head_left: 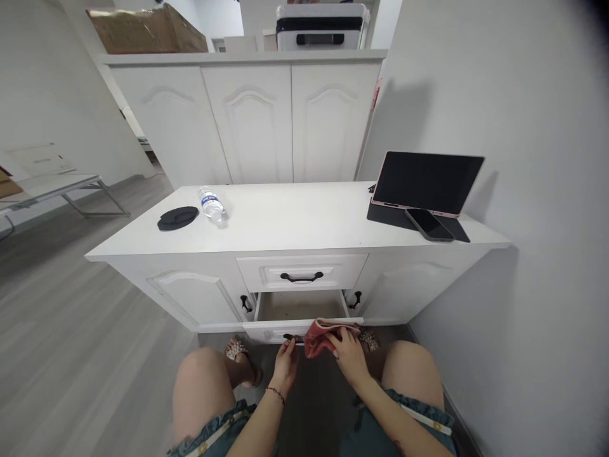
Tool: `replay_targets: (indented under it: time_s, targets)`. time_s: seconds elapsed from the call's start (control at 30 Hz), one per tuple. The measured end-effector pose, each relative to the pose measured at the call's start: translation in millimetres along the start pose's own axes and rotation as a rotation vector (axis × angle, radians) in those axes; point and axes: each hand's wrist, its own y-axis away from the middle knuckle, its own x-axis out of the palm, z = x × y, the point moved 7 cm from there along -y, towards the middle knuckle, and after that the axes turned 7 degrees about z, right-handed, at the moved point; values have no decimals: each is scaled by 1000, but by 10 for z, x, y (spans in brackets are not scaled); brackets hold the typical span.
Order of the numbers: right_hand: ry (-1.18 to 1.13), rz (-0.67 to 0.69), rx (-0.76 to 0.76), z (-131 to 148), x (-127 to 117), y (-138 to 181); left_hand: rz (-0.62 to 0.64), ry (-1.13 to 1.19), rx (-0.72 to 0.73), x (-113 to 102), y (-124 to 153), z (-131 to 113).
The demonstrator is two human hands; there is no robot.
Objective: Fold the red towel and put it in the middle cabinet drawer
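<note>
The lower drawer [266,331] of a white cabinet is pulled out, and its inside shows a bare bottom. My left hand [286,360] has its fingers closed on the dark drawer handle [288,336], which they partly cover. In my right hand [349,357] is a folded red cloth [316,339] with a pale edge. The cloth lies against the right part of the drawer front and hides some of it. Above, the upper drawer [257,270] is closed, with its own black handle [301,277].
On the white cabinet top [295,216] are a clear bottle [210,202] lying down, a black flat item [177,218], a tablet [428,182] on its stand and a phone [430,225]. Black door handles [355,299] flank the drawers. A wall [537,190] rises close on the right.
</note>
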Motion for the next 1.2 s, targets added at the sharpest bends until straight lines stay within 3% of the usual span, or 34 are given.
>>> replay_targets:
  time_s: [0.13,0.3,0.53,0.77,0.93,1.2]
  targets:
    - [-11,-6,129,-295,18,97,-52,-42,-26,-41,-2,-15]
    - [-88,33,364,-631,246,209,-88,-98,-70,-49,0,-47]
    - [-323,98,585,-819,598,291,-101,-150,-69,-8,25,-126]
    - [-684,278,624,-637,948,294,-130,-177,-39,33,-25,-159]
    - [-745,239,650,-485,1030,398,-144,-186,-32,113,-183,-186]
    - [-745,352,504,-125,1096,528,-173,-203,-55,235,-459,-267]
